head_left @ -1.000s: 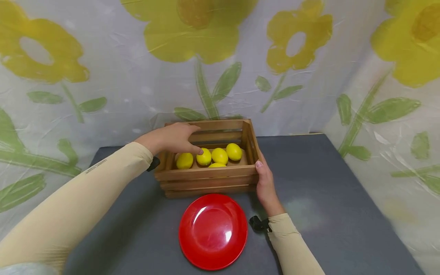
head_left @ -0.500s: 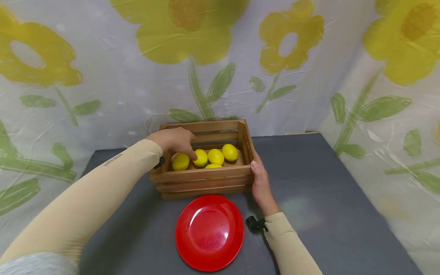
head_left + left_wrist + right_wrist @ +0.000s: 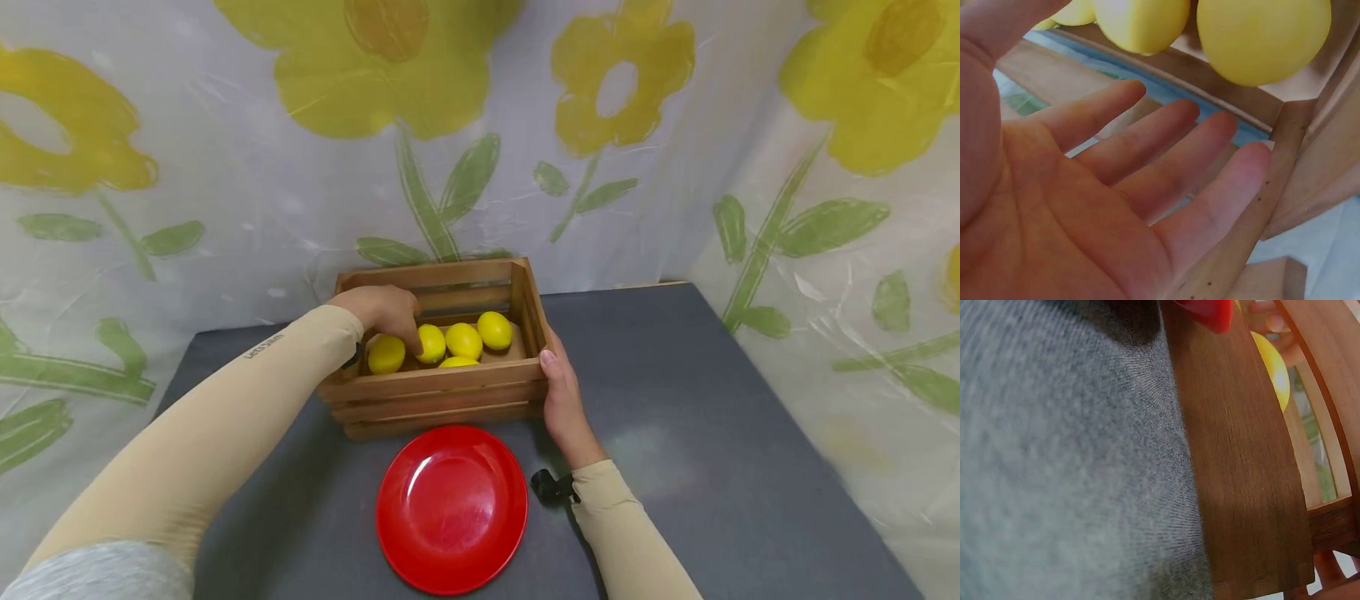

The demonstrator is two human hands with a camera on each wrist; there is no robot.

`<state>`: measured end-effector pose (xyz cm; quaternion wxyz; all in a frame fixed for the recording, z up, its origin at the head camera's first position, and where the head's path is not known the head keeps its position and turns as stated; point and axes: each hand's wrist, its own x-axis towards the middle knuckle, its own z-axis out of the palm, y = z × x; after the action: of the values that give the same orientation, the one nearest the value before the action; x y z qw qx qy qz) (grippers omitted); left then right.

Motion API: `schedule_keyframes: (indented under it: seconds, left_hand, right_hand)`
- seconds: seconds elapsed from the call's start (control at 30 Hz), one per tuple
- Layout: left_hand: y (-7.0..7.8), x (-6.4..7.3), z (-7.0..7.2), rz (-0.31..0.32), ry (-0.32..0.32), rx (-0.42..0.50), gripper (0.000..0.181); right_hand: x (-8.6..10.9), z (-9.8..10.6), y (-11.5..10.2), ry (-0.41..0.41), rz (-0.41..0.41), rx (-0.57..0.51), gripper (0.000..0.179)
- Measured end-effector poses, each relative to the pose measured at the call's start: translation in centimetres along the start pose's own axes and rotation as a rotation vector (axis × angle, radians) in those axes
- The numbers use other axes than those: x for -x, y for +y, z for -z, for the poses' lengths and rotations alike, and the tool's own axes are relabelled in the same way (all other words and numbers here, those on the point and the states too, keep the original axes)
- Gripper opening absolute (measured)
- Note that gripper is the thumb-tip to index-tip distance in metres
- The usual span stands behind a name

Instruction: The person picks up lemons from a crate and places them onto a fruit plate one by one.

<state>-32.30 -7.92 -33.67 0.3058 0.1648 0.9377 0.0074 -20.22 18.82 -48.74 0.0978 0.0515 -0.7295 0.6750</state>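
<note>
A slatted wooden crate (image 3: 442, 383) stands on the table with several lemons inside, among them one lemon (image 3: 386, 354) at its left end. My left hand (image 3: 386, 312) reaches down into the crate from the left. Its thumb side is right at a second lemon (image 3: 431, 343). In the left wrist view the left palm (image 3: 1085, 206) faces the camera, fingers loosely extended, nothing held, with lemons (image 3: 1263, 37) beyond the fingertips. My right hand (image 3: 566, 408) grips the crate's front right corner, thumb on the front edge; its other fingers are mostly hidden behind the side.
A red plate (image 3: 452, 508) lies on the dark grey table (image 3: 675, 433) just in front of the crate. Behind the crate hangs a sheet (image 3: 300, 200) with painted yellow flowers. Black wrist cameras sit on both sleeves, the right one (image 3: 551, 487) near the plate.
My left hand has lowered into the crate, its fingers now pointing down near the lemons. The right hand keeps its grip on the crate. The whole head view has shifted slightly.
</note>
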Motion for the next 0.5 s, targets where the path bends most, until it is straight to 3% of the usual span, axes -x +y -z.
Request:
schedule_keyframes:
  seconds: [0.5]
  left_hand:
    - [-0.52, -1.12, -0.63, 0.07, -0.098, -0.014, 0.061]
  right_hand:
    - [-0.16, -0.08, 0.15, -0.002, 0.024, -0.033, 0.074]
